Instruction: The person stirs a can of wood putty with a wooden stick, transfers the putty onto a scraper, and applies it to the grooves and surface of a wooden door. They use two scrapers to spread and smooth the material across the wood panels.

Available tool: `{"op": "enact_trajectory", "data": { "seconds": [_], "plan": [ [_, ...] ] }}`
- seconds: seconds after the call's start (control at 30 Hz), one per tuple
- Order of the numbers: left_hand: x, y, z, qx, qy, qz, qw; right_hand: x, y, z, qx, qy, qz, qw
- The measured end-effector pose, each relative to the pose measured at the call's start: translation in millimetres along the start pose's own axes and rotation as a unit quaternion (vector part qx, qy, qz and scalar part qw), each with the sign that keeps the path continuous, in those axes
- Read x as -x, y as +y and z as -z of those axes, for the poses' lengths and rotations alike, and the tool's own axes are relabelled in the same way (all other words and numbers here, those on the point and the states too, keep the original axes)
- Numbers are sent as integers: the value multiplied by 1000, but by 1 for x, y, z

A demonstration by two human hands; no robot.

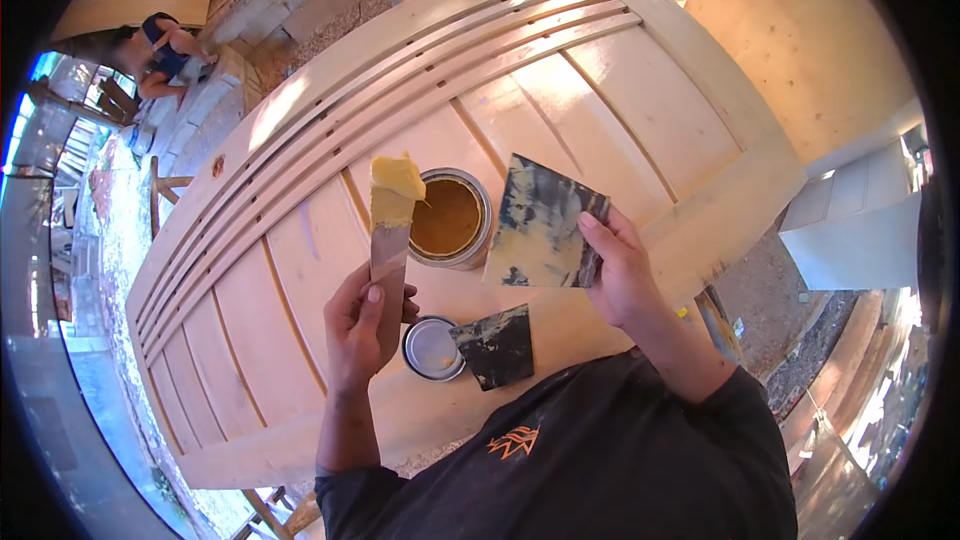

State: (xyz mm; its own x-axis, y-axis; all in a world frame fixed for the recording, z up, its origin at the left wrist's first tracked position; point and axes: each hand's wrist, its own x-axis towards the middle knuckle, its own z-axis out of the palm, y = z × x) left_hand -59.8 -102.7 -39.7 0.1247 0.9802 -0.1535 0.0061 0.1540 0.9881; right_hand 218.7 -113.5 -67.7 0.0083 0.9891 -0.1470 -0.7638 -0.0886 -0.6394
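Observation:
My left hand [362,325] grips the handle of a putty knife [390,240], blade up, with a lump of yellow filler [397,180] on its tip. My right hand [618,275] holds a dark, smeared square board [543,222] by its right edge, tilted up. Between the two hands an open tin of brown-yellow filler [450,218] stands on the pale wooden door [300,270]. The tin's lid [432,348] lies on the door near my left hand, with a second dark square piece [496,345] beside it, overlapping the lid's edge.
The door lies flat, with several slats [400,90] along its far side. Another person [160,55] crouches at the far left by stone blocks. Plywood sheets [800,40] and grey panels [860,230] stand at the right. Gravel ground lies beyond.

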Motion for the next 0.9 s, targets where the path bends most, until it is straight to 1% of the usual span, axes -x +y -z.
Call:
{"op": "enact_trajectory", "data": {
  "seconds": [0.1, 0.13, 0.2, 0.23, 0.33, 0.37, 0.47, 0.6, 0.77, 0.9],
  "plan": [
    [7, 7, -7, -64, -2, -111, 992, -7, 6, -10, -19, -27, -30, 999],
    [7, 5, -8, -96, -5, -163, 982, -10, 8, -13, -25, -35, -46, 998],
    [2, 0, -10, -158, -10, -263, 952, -12, 8, -23, -37, -44, -71, 996],
    [1, 2, -11, -223, -8, -299, 928, -12, 6, -28, -42, -48, -84, 994],
    [-4, -1, -15, -325, 9, -350, 878, -17, 2, -37, -44, -72, -72, 994],
    [-5, -2, -16, -321, 26, -338, 884, -18, 0, -37, -42, -75, -66, 994],
    [-5, -2, -7, -384, 31, -345, 856, -18, -1, -34, -38, -75, -50, 995],
    [-2, -4, -1, -401, 36, -331, 853, -15, 6, -30, -39, -70, -39, 996],
    [4, 3, 4, -446, 49, -335, 828, -12, 15, -31, -40, -65, -16, 997],
    [10, 3, 5, -469, 64, -320, 821, -11, 25, -30, -43, -57, 7, 997]
  ]
}}
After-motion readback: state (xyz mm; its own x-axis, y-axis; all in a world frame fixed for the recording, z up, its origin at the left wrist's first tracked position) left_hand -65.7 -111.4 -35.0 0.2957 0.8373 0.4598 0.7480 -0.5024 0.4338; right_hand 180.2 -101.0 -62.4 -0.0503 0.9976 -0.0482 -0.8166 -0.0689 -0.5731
